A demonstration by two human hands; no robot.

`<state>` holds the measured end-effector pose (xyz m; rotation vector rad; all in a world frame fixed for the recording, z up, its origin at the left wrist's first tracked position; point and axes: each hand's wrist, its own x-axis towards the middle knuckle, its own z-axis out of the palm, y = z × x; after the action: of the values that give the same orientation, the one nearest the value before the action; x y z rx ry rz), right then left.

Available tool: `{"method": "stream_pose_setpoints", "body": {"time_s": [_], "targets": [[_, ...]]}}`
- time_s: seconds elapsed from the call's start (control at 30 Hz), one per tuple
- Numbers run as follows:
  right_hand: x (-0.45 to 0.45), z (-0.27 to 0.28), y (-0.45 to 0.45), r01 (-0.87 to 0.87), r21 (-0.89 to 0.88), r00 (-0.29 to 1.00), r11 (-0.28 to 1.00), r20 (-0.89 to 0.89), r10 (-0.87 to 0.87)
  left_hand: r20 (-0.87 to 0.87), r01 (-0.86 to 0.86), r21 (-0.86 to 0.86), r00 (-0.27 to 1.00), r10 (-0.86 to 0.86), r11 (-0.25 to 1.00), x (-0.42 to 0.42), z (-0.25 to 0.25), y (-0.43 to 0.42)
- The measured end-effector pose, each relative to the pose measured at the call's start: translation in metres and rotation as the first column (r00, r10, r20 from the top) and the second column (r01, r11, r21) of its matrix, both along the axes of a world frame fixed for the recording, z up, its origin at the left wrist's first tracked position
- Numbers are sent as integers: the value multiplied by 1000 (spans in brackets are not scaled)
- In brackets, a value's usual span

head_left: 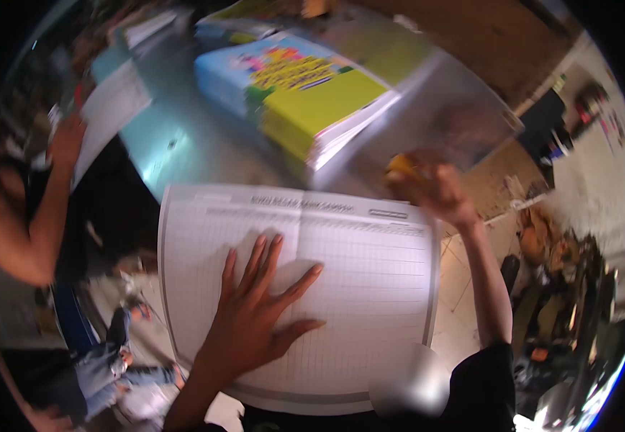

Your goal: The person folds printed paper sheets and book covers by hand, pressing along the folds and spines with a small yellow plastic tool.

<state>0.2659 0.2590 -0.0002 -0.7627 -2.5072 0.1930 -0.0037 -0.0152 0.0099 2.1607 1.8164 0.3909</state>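
My left hand [253,315] lies with spread fingers on a large white printed sheet [370,317] ruled into a grid. A fold runs down the sheet's upper middle, and a heading crosses its top. At the sheet's upper right corner, my right hand [438,193] is smeared by motion, with its fingers closed round a small yellow object [407,165] whose kind I cannot make out. Beyond the sheet stands a thick stack of booklets [327,108] with blue and yellow-green covers.
The shiny metal table [183,137] carries another pile of booklets [237,25] at the back. On the left, another person's arm [46,223] reaches toward a white paper [114,104]. Seated people's legs [114,367] show at lower left; assorted clutter [557,288] lies at right.
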Motion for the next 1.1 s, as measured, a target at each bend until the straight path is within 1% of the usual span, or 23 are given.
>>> {"method": "stream_pose_setpoints", "body": {"time_s": [0.03, 0.07, 0.1, 0.13, 0.17, 0.2, 0.27, 0.33, 0.37, 0.4, 0.43, 0.5, 0.73, 0.8, 0.97, 1.03, 1.1], "targets": [[-4, -1, -2, 51, 11, 995, 999, -86, -49, 32, -50, -29, 998, 51, 998, -1, -3, -5], [-9, 9, -7, 7, 5, 999, 1000, -51, -7, 21, -29, 10, 999, 29, 1000, 1, -8, -5], [-10, 28, -18, 107, -381, 964, 918, -186, -190, 9, -1, 55, 1000, 0, 998, 2, -14, -3], [-11, 42, -28, 144, -719, 881, 680, -220, -419, 23, -7, 54, 1000, 6, 998, 4, -19, -3], [-13, 48, -39, 149, -727, 892, 670, -194, -408, 44, -25, 37, 999, 23, 999, 7, -19, -7], [-16, 53, -49, -14, -807, 910, 590, -255, -327, 50, -33, 43, 998, 31, 999, 10, -19, -6], [-32, 58, -81, -88, -795, 964, 600, -220, -152, 87, -44, 46, 995, 40, 998, 13, -20, -4], [-51, 45, -103, -164, -614, 986, 772, -122, 113, 113, -48, 50, 993, 42, 998, 14, -22, -3], [-56, 32, -107, -314, -516, 949, 797, -136, 285, 123, -56, 60, 991, 48, 997, 12, -22, -3], [-63, 32, -116, -290, -455, 956, 842, -101, 274, 136, -60, 57, 989, 51, 997, 12, -24, -3], [-71, 40, -120, -256, -471, 960, 844, -24, 278, 134, -54, 64, 990, 45, 996, 12, -26, -3], [-78, 38, -118, -261, -496, 952, 828, 12, 307, 144, -60, 65, 988, 50, 996, 11, -27, -4], [-91, 33, -108, -256, -447, 949, 857, 52, 311, 235, -71, 83, 971, 50, 994, 9, -33, -5], [-92, 34, -108, -246, -465, 946, 850, 77, 316, 260, -70, 81, 965, 47, 994, 9, -34, -5], [-98, 41, -106, -241, -470, 927, 849, 149, 345, 261, -65, 101, 965, 36, 993, 10, -39, -5], [-101, 45, -109, -191, -456, 930, 870, 199, 308, 286, -75, 105, 957, 42, 992, 12, -43, -6], [-103, 45, -109, -198, -450, 923, 870, 212, 320, 300, -81, 111, 953, 44, 991, 12, -44, -7]]}}
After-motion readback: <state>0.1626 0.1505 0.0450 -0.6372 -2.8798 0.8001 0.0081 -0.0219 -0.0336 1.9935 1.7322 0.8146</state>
